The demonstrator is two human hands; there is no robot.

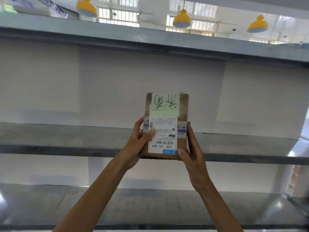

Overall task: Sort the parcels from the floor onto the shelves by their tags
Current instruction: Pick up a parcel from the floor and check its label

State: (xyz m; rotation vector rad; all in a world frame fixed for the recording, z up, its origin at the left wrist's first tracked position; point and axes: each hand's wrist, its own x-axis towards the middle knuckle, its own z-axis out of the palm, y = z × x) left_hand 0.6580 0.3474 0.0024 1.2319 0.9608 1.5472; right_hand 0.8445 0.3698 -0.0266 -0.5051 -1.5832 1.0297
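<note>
Both hands, left (136, 144) at 9 o'clock and right (192, 156) at 3, clasp the tagged box (183, 131) upright before the middle shelf (66, 139).

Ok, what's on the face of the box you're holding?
A green handwritten note sits on the upper part of the box, with a white shipping label below it. The thumb of the left hand covers part of the label; the right hand grips the other edge.
</note>
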